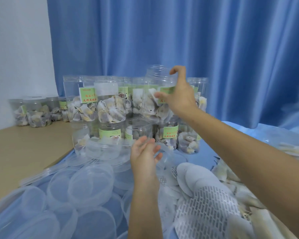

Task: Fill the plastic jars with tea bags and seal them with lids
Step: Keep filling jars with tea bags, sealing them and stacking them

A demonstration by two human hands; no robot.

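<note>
My right hand (177, 94) is raised toward 12 o'clock, gripping a clear plastic jar (160, 94) that is partly filled with tea bags. My thumb sits low on its green label and my index finger curls over near the threaded, uncapped mouth, so the fingers are wrapped well around the wall. The jar tilts slightly, its open mouth leaning toward 11 o'clock.

My left hand (145, 152) is lower, near the middle of the view, palm turned up with the fingers spread and only loosely bent. A clear lid (164, 156) lies against the fingertips at their 3 o'clock side; motion blur keeps me from telling whether I actually pinch it or only touch it.

Behind the held jar, stacked jars (110, 104) stand in 2 tiers, most holding tea bags and wearing green labels. At 9 o'clock of that stack, a smaller group of short jars (33, 111) sits on a tan surface (24, 149). A heap of loose clear lids (86, 185) spreads from the centre toward 7 o'clock over a blue cloth (204, 149). White patterned fabric (204, 204) is at 5 o'clock, with loose tea bags (293, 150) at 3 o'clock. A blue curtain (179, 31) hangs across the back.
</note>
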